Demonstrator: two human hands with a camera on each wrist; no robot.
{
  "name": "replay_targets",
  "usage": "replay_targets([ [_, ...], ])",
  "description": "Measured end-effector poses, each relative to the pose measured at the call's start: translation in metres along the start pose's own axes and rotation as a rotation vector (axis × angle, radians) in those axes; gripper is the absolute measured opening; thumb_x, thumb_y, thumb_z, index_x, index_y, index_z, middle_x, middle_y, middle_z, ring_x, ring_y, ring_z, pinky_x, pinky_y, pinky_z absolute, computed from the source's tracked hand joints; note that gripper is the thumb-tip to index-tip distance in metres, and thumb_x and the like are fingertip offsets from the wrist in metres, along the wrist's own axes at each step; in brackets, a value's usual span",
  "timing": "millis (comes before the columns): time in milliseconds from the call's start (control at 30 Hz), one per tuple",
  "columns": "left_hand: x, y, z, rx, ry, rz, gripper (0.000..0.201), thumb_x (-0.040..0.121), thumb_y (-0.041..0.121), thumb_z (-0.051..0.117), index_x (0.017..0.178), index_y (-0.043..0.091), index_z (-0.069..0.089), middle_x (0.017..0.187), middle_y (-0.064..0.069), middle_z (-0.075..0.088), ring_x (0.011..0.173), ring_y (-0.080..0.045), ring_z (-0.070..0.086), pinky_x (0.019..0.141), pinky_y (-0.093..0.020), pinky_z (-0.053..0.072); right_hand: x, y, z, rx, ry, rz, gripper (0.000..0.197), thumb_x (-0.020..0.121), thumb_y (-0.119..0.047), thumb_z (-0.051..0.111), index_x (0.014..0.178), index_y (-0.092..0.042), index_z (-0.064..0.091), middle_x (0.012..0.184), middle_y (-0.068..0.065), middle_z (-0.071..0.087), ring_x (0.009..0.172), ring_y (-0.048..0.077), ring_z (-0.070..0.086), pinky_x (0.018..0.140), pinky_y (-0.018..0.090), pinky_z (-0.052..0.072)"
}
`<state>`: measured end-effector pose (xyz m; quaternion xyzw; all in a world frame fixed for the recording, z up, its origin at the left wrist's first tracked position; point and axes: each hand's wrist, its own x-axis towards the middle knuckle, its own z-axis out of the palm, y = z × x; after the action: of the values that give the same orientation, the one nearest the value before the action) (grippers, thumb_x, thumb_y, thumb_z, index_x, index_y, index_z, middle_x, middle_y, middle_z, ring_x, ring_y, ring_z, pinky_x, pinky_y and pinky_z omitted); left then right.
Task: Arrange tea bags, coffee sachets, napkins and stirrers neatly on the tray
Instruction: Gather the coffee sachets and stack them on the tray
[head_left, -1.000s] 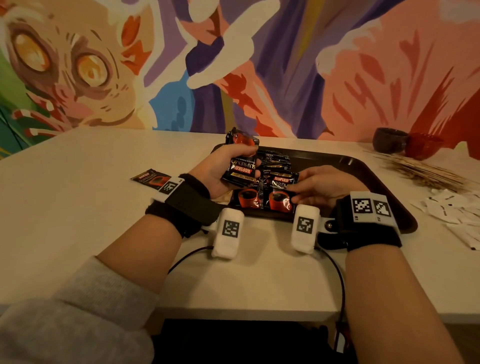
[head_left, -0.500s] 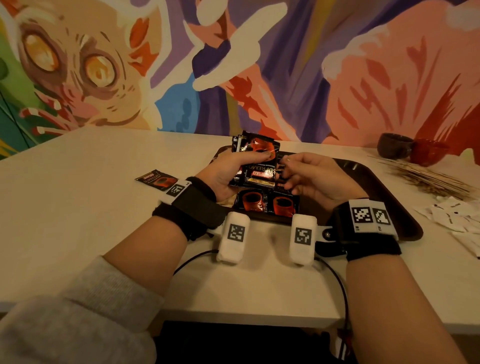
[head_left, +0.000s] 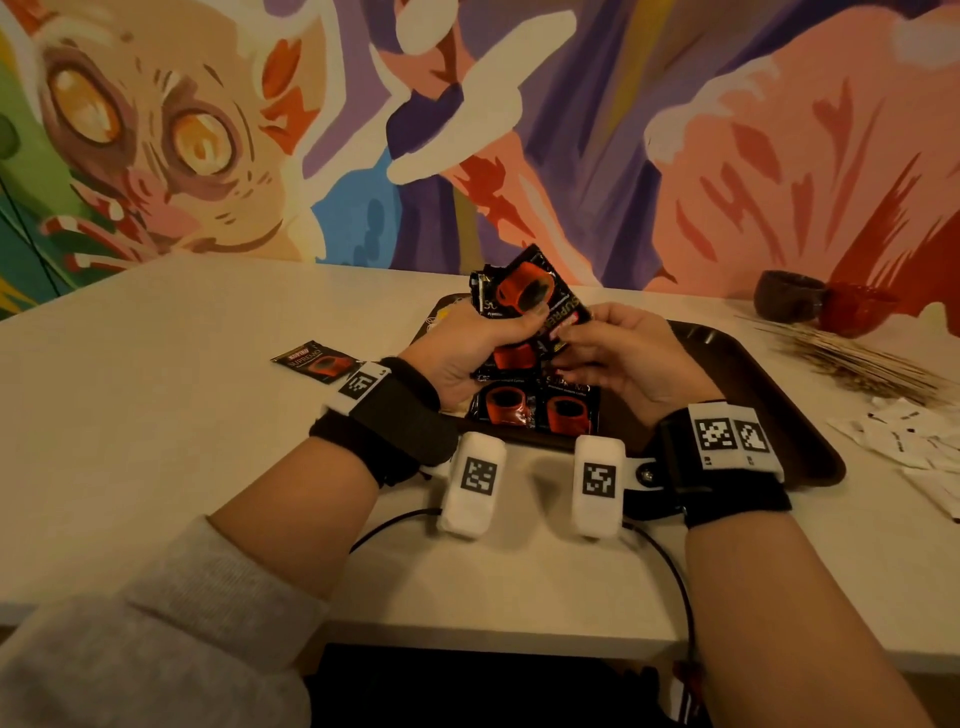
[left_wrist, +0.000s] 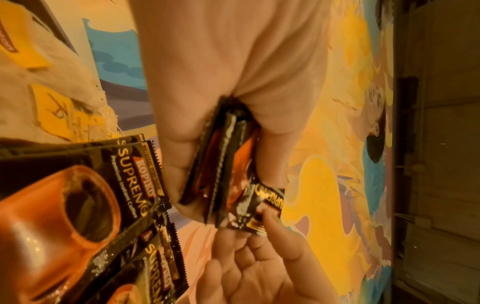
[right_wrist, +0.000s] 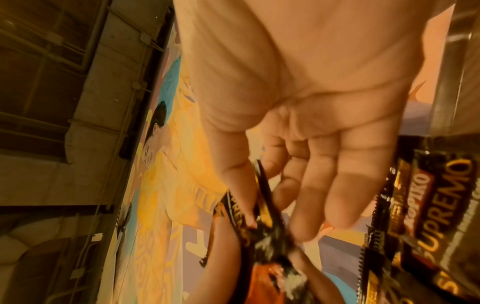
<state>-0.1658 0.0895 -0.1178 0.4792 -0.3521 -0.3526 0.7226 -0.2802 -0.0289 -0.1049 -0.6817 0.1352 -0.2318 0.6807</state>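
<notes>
From the head view, my left hand (head_left: 467, 348) grips a stack of coffee sachets (head_left: 530, 296) above the dark tray (head_left: 779, 415) on a pale table (head_left: 156, 389); a mural (head_left: 675, 130) fills the wall. At the left wrist, fingers clamp the stack's edges. At the right wrist, my right hand (right_wrist: 298, 123) pinches one sachet corner.

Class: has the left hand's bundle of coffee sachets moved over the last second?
Yes. The coffee sachets in the left hand rose, away from the tray, toward the mural.
</notes>
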Motion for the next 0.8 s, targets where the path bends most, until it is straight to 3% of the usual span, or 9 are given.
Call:
replay_targets([
  [100,0.0000,-0.0020,0.0014,0.047,-0.011,-0.027,0.016,0.092,0.005,0.056,0.107,0.007,0.063,0.085,-0.006,0.069,0.072,-0.013,0.066,0.067,-0.029,0.058,0.0019,-0.0012,-0.0004,0.134,0.065,-0.079,0.014,0.085,0.001,0.058,0.085,-0.012,0.060,0.076,0.005,0.069,0.071,0.018,0.067,0.071,0.036,0.057],
  [167,-0.0010,-0.0009,0.0033,0.053,-0.005,-0.058,0.013,0.091,0.013,0.059,0.104,0.011,0.063,0.078,-0.001,0.069,0.068,-0.011,0.063,0.067,-0.028,0.055,0.0022,-0.0022,-0.0006,0.238,0.087,-0.111,0.016,0.088,0.003,0.052,0.087,-0.012,0.058,0.084,0.006,0.068,0.079,0.019,0.066,0.073,0.037,0.057],
  [233,-0.0010,0.0020,0.0029,0.047,0.045,-0.073,0.029,0.086,0.030,0.063,0.109,0.013,0.063,0.082,0.000,0.068,0.067,-0.010,0.060,0.069,-0.028,0.051,0.0027,-0.0040,-0.0019,0.343,0.122,-0.129,0.019,0.090,0.005,0.047,0.090,-0.011,0.056,0.092,0.007,0.065,0.087,0.020,0.065,0.070,0.034,0.058],
  [300,0.0008,0.0050,0.0000,-0.002,0.105,-0.068,0.044,0.081,0.041,0.065,0.113,0.011,0.061,0.085,-0.002,0.065,0.067,-0.010,0.056,0.068,-0.028,0.047,0.0030,-0.0057,-0.0037,0.356,0.170,-0.143,0.021,0.090,0.006,0.044,0.091,-0.012,0.056,0.094,0.007,0.063,0.085,0.019,0.063,0.059,0.027,0.057],
  [367,0.0023,0.0070,-0.0035,-0.065,0.151,-0.043,0.028,0.089,0.036,0.062,0.103,0.012,0.060,0.079,-0.002,0.060,0.067,-0.012,0.054,0.070,-0.029,0.045,0.0032,-0.0060,-0.0048,0.307,0.188,-0.154,0.025,0.090,0.006,0.044,0.094,-0.013,0.059,0.093,0.006,0.062,0.080,0.017,0.063,0.054,0.025,0.054],
  [500,0.0005,0.0049,-0.0020,0.028,0.079,-0.053,0.006,0.091,0.017,0.060,0.095,0.013,0.063,0.084,-0.002,0.068,0.083,-0.019,0.065,0.079,-0.033,0.052,0.0031,-0.0042,-0.0049,0.242,0.112,-0.169,0.032,0.086,0.010,0.049,0.100,-0.015,0.063,0.098,0.005,0.066,0.084,0.015,0.067,0.065,0.026,0.056],
  [633,-0.0022,0.0006,0.0037,0.081,-0.012,-0.032,0.024,0.086,-0.008,0.057,0.099,0.011,0.065,0.087,-0.003,0.074,0.084,-0.017,0.070,0.074,-0.031,0.057,0.0032,-0.0040,-0.0041,0.242,0.086,-0.198,0.029,0.086,0.008,0.054,0.102,-0.015,0.061,0.098,0.006,0.063,0.083,0.013,0.068,0.067,0.025,0.057],
  [733,-0.0022,0.0007,0.0043,0.021,0.005,-0.017,0.025,0.086,-0.011,0.055,0.099,0.008,0.065,0.085,-0.006,0.073,0.080,-0.019,0.071,0.069,-0.030,0.058,0.0014,-0.0023,-0.0048,0.186,0.086,-0.129,0.017,0.088,-0.007,0.059,0.103,-0.015,0.062,0.095,0.005,0.066,0.078,0.012,0.067,0.062,0.024,0.056],
  [800,-0.0021,0.0009,0.0041,0.025,0.018,-0.010,0.025,0.086,-0.011,0.056,0.101,0.007,0.065,0.088,-0.008,0.073,0.081,-0.019,0.071,0.070,-0.030,0.059,-0.0006,-0.0005,-0.0053,0.045,0.064,-0.062,0.012,0.087,-0.013,0.062,0.098,-0.015,0.064,0.084,0.000,0.068,0.063,0.008,0.062,0.052,0.019,0.050],
])
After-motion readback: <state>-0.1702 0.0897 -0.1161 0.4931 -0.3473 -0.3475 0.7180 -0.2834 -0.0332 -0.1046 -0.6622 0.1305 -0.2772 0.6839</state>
